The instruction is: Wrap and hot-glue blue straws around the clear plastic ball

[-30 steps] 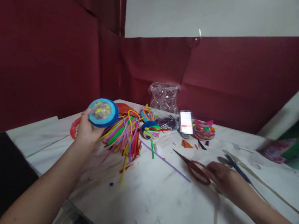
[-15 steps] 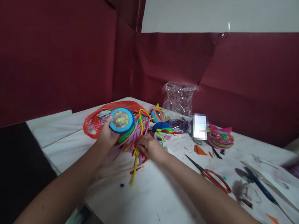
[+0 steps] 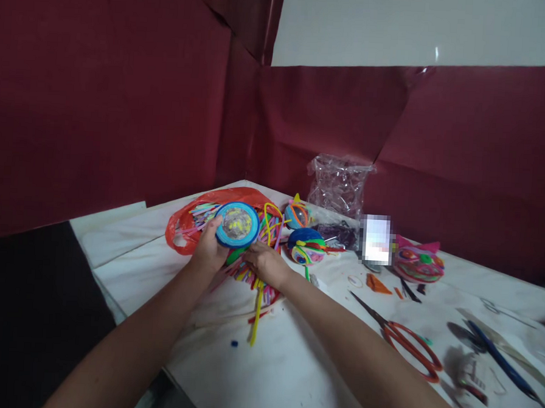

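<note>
My left hand (image 3: 211, 249) grips a round craft ball (image 3: 237, 225) by its left side. Rings of light and dark blue pipe cleaner wrap the ball around a bare greyish-yellow centre, and green shows underneath. Just below its right edge is my right hand (image 3: 264, 263), with fingers curled in; whatever they pinch is hidden. Beneath both hands spreads a pile of colourful pipe cleaners (image 3: 273, 231), partly inside a red plastic bag (image 3: 236, 195). One yellow pipe cleaner (image 3: 256, 319) sticks out toward me.
Right of the pile sit a blue-and-green wrapped ball (image 3: 307, 245), an orange-trimmed ball (image 3: 298, 216) and a pink fish-like figure (image 3: 419, 260). Red-handled scissors (image 3: 411, 345), orange scraps (image 3: 378, 284) and a blue-handled tool (image 3: 497, 356) lie on the white table (image 3: 264, 368). Clear plastic packaging (image 3: 340, 183) stands behind.
My right hand has moved left over the pile, closer to the ball's lower edge. My left hand still holds the ball. The whole view has shifted slightly.
</note>
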`<state>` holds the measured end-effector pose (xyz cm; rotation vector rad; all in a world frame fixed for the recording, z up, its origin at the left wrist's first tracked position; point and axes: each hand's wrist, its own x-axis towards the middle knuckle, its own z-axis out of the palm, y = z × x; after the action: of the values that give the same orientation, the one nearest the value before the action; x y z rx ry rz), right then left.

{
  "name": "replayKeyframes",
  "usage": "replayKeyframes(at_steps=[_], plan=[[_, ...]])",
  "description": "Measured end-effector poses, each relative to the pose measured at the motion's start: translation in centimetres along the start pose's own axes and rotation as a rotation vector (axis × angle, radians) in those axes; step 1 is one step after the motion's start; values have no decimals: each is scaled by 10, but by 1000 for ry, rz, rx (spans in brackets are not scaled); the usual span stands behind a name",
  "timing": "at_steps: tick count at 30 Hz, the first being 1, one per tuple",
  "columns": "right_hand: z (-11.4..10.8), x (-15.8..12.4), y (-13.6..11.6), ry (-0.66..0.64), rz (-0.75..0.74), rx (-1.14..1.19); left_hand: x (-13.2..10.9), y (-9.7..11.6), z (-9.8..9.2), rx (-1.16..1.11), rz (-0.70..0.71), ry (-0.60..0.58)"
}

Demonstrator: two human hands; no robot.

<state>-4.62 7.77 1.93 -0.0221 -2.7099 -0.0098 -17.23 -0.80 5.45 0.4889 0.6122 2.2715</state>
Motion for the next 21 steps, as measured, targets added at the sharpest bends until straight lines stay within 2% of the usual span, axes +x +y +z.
replayKeyframes(at_steps=[5,8,9,11,14,18,21], plan=[[-21,-9,-11,87,-74,136,1,-5,-5,20,17,-9],[-47,-16,-34,129,-124,245,-2,-7,-6,48,-7,-12],[-59,-18,-43,180,-117,364,-3,-8,-6,59,-17,-14],[-87,-21,-59,313,-31,537,-5,-11,-6,82,-32,-12],[-137,-22,-74,617,160,711,-8,-13,-6,115,-43,15],[-211,-31,-82,944,149,802,-9,-8,-5,144,-44,56],[-261,-55,-88,1125,115,657,-9,1,-1,158,-45,62]])
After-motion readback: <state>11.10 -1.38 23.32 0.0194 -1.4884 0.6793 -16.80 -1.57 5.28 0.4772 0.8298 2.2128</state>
